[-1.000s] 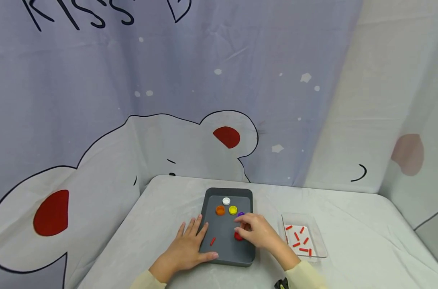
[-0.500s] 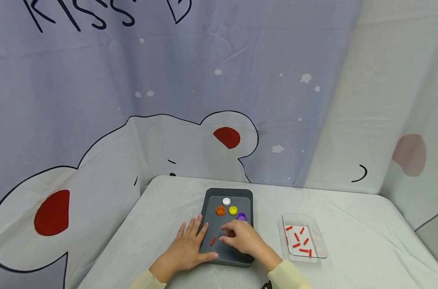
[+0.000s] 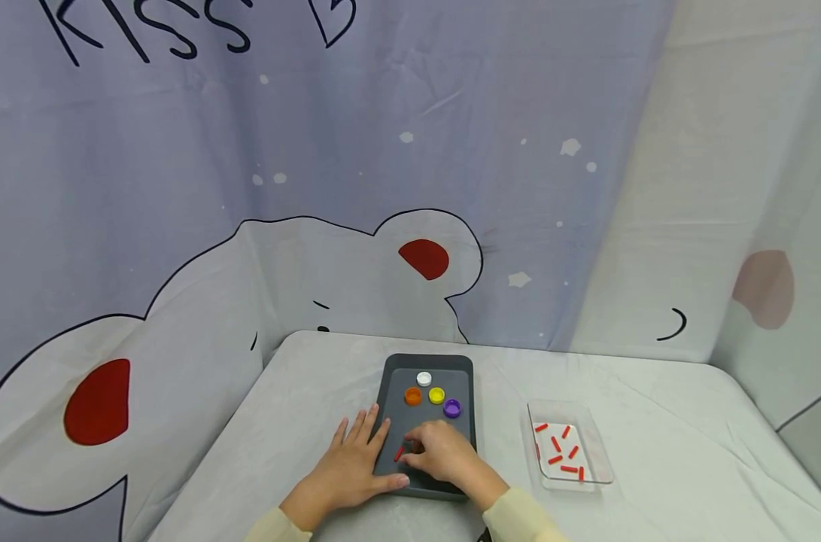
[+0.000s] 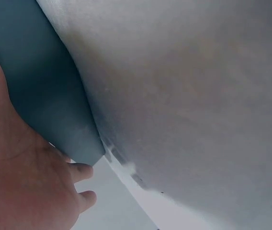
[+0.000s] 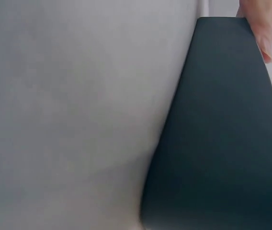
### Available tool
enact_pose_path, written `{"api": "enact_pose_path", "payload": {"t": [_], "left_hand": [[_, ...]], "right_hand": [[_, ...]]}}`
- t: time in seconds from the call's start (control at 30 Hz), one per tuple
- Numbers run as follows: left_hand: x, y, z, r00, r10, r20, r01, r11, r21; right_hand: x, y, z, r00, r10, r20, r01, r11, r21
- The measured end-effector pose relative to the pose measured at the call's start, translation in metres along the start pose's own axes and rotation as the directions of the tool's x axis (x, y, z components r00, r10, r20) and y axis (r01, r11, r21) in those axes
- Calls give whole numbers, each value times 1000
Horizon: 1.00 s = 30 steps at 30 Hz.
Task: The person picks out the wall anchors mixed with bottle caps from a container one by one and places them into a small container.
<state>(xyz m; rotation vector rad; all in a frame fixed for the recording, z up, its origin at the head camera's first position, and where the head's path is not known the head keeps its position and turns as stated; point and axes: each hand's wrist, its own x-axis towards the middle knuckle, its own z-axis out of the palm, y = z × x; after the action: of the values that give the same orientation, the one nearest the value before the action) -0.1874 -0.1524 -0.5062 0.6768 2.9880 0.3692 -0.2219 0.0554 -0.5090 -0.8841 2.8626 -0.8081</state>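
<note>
My left hand (image 3: 351,468) lies with spread, straight fingers on the left side of a grey tray (image 3: 429,485), its thumb over the near rim. In the left wrist view that hand (image 4: 26,158) is beside the tray wall (image 4: 45,81). My right hand (image 3: 444,452) is low over the tray, thumb and index finger bent and apart, beside a small red stick (image 3: 399,453). Contact with the stick is unclear. White (image 3: 424,379), orange (image 3: 413,396), yellow (image 3: 436,395) and purple (image 3: 452,408) caps sit farther back in the tray.
A clear plastic box (image 3: 603,470) with several red sticks (image 3: 555,444) stands right of the tray on the white-covered table (image 3: 667,436). A printed curtain (image 3: 356,135) hangs behind it.
My right hand has left the red cap, moving left and toward the red stick. It uncovers the purple cap and now hides the red one. The left hand has stayed put.
</note>
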Motion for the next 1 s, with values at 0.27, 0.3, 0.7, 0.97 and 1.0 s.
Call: {"api": "enact_pose_path", "payload": {"t": [0.27,0.3,0.7,0.97,1.0], "left_hand": [[0,-1,1,1000,-8,2,8,1000,8],[0,-1,1,1000,-7,1,7,1000,9],[2,-6,8,1000,8,-13,-8,1000,22],[0,-1,0,1000,10,6,-10,1000,-17],[0,0,0,1000,12,7,-11,1000,-17]], "right_hand": [[3,-4,2,1000,-1,-5,1,999,-36],[3,-4,2,1000,-1,-8,1,999,-43],[2,-7,10,999,8,-48,-12,996,-89],[1,-9,13,999,16,-51,-23,991,-134],[1,-10,13,999,17,-52,-24,991,-134]]}}
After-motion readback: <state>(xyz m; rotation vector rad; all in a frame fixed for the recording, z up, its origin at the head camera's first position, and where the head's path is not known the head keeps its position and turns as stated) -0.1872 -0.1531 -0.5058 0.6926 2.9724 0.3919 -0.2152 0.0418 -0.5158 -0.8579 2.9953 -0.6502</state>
